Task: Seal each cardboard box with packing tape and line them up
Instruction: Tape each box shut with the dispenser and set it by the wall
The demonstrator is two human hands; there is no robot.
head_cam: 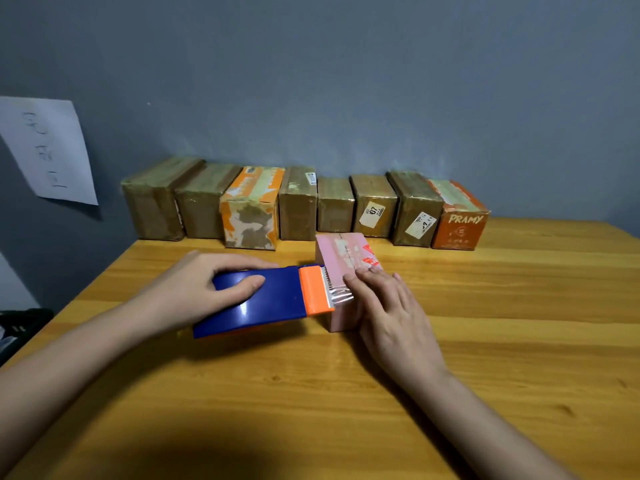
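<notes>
Left hand (pixel 194 282) grip on tape dispenser (pixel 263 299); right hand (pixel 388 306) flat atop pink box (pixel 341 258)

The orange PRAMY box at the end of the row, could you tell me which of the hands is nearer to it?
Right. The right hand rests on the pink box, below-left of the PRAMY box; the left hand grips the tape dispenser, farther left.

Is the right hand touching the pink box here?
Touching. The head view shows the right hand lying flat on the pink box, fingers straight, pressing down the clear tape that runs from the tape dispenser.

Tape roll perhaps hidden inside blue dispenser (pixel 258 299)
</notes>
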